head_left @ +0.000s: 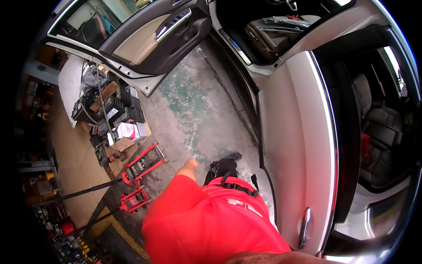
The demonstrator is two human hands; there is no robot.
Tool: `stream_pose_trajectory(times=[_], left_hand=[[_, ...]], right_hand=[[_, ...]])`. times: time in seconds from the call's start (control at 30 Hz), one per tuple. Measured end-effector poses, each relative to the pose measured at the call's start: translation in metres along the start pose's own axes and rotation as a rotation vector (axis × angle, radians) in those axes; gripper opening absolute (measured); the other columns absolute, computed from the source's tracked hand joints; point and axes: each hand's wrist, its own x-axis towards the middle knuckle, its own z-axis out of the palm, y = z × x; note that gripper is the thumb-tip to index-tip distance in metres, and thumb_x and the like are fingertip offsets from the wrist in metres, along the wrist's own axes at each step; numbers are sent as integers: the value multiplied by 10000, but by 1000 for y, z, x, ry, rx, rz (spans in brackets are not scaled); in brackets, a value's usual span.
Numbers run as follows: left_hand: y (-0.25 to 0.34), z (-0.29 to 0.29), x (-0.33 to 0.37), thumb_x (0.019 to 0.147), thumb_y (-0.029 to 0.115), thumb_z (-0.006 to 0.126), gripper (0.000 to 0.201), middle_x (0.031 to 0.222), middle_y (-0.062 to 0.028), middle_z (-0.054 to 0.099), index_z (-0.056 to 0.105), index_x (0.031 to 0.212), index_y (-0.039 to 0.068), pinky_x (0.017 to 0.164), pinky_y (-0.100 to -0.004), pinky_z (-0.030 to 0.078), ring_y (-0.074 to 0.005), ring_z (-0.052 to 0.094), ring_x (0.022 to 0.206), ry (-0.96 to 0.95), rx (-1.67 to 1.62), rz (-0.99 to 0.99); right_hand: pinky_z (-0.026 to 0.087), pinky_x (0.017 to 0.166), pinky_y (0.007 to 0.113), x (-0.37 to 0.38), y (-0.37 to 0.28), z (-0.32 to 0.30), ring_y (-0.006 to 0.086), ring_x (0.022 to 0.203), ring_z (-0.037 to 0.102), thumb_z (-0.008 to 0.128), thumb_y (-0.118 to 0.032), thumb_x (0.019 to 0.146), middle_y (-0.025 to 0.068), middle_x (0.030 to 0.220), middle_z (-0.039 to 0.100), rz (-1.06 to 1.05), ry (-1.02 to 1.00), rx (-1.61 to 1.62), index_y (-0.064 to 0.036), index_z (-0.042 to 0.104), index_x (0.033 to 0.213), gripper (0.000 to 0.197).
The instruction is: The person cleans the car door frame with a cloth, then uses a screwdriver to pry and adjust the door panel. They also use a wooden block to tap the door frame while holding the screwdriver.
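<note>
On the right, a white car's rear door point(292, 145) stands open toward me, with a chrome door handle point(304, 227) near its lower part. My right forearm crosses the bottom edge of the picture. The fingertips of my right hand point(320, 254) show at the edge of this door, curled against it; the rest of the hand is cut off or hidden. My left arm hangs beside my red shirt, above the floor and apart from the car. Seen from above, it ends in a rounded shape point(191, 163), and no fingers can be made out there.
Ahead, the front door point(145, 42) stands open, with a plastic-wrapped item point(285, 22) on the front seat. At left are a pile of car batteries point(115, 108), a white-and-pink box point(127, 131) and two red floor jacks point(147, 163) with long handles. Concrete floor point(184, 101) lies between.
</note>
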Motion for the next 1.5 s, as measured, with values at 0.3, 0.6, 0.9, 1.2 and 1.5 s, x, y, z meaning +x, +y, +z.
stream_pose_trajectory(times=[0.3, 0.6, 0.9, 1.2, 1.5], left_hand=[[-60, 23, 18, 783, 195, 588, 347, 1229, -168, 637, 722, 1073, 57, 976, -402, 480, -335, 599, 1162, 211, -332, -131], [149, -162, -41, 920, 242, 584, 449, 1243, -214, 622, 562, 1305, 12, 1001, -385, 457, -322, 597, 1174, 338, -435, 769], [138, -252, -108, 910, 316, 600, 519, 1234, -243, 614, 549, 1295, -29, 983, -404, 470, -351, 601, 1151, 16, 121, 1069], [130, -321, -177, 939, 397, 602, 591, 1336, -161, 570, 490, 1373, 13, 996, -440, 453, -305, 571, 1189, -688, -381, 1344], [129, -430, -186, 964, 536, 487, 642, 1347, -127, 547, 480, 1363, 33, 974, -528, 479, -303, 535, 1227, -635, -1365, 1227]], right_hand=[[463, 647, 375, 26, -27, -13, 209, 677, 551, 568, -198, 968, 161, 759, 640, -364, 85, 280, 63, 635, 993, 271], [461, 719, 324, -68, 1, 100, 177, 783, 546, 534, -283, 998, 127, 875, 646, -16, 50, 403, 121, 611, 1063, 416], [511, 801, 364, -129, -406, 164, 279, 865, 683, 633, -149, 894, 188, 886, 695, -558, -29, 421, 16, 655, 1003, 199], [438, 679, 265, -163, -725, 159, 144, 729, 525, 620, -273, 957, 36, 810, 568, -1026, 389, 1200, -25, 587, 966, 250], [415, 706, 220, -164, -794, 201, 59, 781, 466, 543, -308, 1003, -20, 882, 538, -428, -267, 1653, -59, 551, 1146, 288]])
